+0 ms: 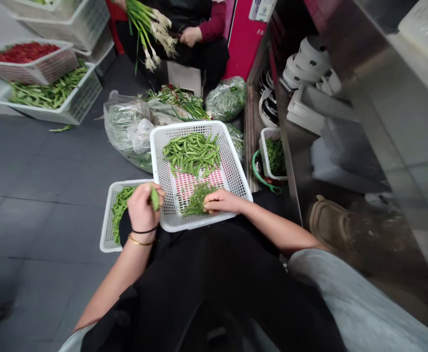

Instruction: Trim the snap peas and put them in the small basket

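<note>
On my lap rests a white perforated basket [237, 168], with a heap of green pea pods [193, 151] at its far side. A smaller pile of thin green trimmings [198, 198] lies at the near side. My left hand [144, 208] is closed around a green pea pod [154, 199] at the basket's left rim. Beside the trimmings, my right hand [220, 200] has its fingers pinched together; what is between them, if anything, is hidden. Below my left hand, a second white basket [105, 227] holds more green pods [120, 210].
Opposite me, a person's hand [191, 36] is near a bunch of spring onions [151, 29]. Bagged greens [125, 127] lie beyond the basket. Stacked baskets [85, 93] of pods and red peppers [26, 52] stand at left. A metal shelf [285, 146] runs along the right.
</note>
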The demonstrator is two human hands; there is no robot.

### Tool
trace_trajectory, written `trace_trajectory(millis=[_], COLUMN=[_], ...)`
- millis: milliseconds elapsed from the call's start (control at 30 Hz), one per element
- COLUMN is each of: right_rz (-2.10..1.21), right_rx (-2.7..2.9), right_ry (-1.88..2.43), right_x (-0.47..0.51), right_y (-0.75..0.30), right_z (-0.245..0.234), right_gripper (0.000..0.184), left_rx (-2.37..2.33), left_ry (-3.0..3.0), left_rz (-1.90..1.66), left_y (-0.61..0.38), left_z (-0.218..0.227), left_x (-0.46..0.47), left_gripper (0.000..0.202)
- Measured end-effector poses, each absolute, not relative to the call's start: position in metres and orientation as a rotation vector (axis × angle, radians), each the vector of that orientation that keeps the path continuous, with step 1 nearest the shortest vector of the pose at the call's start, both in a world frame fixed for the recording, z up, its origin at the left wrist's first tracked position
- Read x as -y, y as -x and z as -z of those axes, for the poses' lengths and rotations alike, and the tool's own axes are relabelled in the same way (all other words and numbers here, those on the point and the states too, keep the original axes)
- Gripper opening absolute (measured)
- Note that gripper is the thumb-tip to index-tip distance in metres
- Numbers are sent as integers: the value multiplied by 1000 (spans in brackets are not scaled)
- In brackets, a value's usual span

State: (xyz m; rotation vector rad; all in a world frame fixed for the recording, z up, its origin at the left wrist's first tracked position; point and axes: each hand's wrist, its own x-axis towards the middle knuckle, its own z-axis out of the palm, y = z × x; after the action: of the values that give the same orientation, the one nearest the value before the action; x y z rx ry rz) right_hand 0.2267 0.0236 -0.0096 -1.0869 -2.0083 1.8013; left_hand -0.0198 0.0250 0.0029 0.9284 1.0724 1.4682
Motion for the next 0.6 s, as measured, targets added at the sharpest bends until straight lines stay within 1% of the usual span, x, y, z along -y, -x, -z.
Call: trace_trajectory(millis=[33, 100, 167, 233, 300, 400, 467, 533, 600], right_rz=[-1699, -1384, -1052, -881, -853, -866, -884, -928, -1072], right_rx=[2243, 2588, 2596, 2476, 2419, 2376, 2340, 2322, 2301], right_ry=[1205, 1555, 1939, 2143, 2187, 2190, 2174, 2127, 1986], right_x=[-36, -66, -95, -120, -135, -140, -131, -111, -81], right_y=[-235, -246, -247, -241, -234, -229, -229, -229, -226], right_z=[9, 12, 19, 28, 36, 41, 41, 39, 36], right_gripper=[31, 35, 39, 36, 35, 34, 26, 22, 24], left_rx=[-1005, -867, -746, -655, -633, -726, -845, -997, -1119], left_ry=[-800, -624, -537, -508, -504, -522, -562, -623, -701], left_rz=[-1441, -1255, -1086, -1001, -942, -895, -894, -885, -855], left_y=[26, 32, 30, 21, 12, 8, 7, 4, -3], left_z=[0, 3, 4, 3, 3, 4, 7, 13, 18], left_x=[-32, -41, -41, -35, -29, -23, -23, -24, -23], left_gripper=[21, 19, 22, 21, 14, 16, 16, 24, 31])
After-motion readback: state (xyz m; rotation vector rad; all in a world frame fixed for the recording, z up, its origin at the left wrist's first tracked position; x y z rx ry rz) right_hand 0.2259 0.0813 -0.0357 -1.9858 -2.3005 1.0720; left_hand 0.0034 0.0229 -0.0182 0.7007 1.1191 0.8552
